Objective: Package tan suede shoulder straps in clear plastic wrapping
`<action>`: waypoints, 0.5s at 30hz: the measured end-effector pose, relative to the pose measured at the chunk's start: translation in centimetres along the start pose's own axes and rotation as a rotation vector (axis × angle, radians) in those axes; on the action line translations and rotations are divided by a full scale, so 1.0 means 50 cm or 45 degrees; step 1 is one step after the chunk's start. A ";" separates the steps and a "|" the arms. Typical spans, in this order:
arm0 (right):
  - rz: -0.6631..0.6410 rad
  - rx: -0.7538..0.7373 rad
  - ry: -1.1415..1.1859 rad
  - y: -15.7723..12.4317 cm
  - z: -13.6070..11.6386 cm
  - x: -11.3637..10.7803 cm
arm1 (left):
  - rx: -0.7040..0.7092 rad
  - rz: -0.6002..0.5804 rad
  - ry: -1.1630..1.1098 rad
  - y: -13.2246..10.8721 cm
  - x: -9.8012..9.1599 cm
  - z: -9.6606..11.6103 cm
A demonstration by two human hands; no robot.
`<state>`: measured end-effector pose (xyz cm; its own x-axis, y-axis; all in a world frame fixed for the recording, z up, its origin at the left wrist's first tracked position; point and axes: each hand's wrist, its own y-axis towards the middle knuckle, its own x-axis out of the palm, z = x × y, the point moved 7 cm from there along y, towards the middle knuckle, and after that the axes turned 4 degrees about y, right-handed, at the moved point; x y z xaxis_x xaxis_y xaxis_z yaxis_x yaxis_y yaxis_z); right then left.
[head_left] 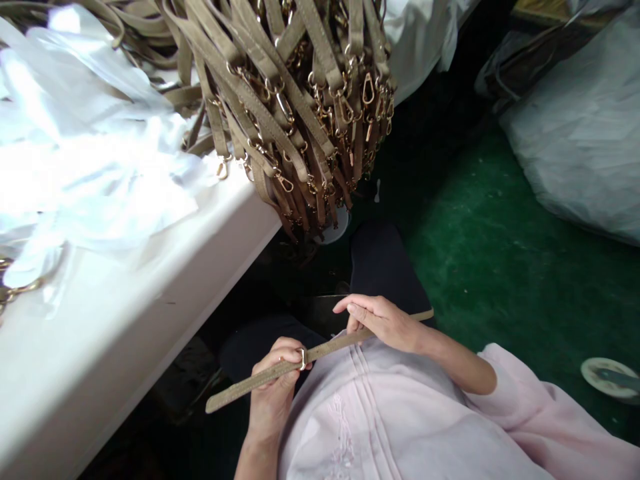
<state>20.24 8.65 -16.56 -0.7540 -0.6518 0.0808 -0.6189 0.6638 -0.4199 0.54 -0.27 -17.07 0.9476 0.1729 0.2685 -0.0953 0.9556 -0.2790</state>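
Note:
A long tan strap (250, 383) lies across my lap, running from lower left to upper right. My left hand (277, 380) is closed around it near a metal ring (303, 358) threaded on the strap. My right hand (383, 321) grips the strap further along, fingers curled over it, with the strap's far end sticking out past the hand. I wear a pink top and dark trousers.
A white table (125, 313) stands at the left, with crumpled white plastic sheeting (85, 147) on it. A large bundle of tan straps with gold clasps (300, 100) hangs over its edge. Green floor (500, 267) at right, a wrapped grey bundle (580, 127) beyond.

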 end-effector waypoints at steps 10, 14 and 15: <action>-0.123 0.079 0.008 -0.016 0.013 -0.008 | 0.048 0.029 -0.016 -0.004 -0.035 0.010; -0.079 0.054 0.014 -0.014 0.005 -0.003 | 0.003 -0.002 0.035 0.002 -0.013 0.005; -0.078 0.044 0.010 -0.013 0.002 -0.002 | -0.005 -0.030 0.066 0.003 -0.005 0.003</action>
<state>20.72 8.22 -16.36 -0.7165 -0.6881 0.1142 -0.6563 0.6096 -0.4446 0.24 -0.15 -17.05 0.9641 0.1380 0.2267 -0.0720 0.9581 -0.2771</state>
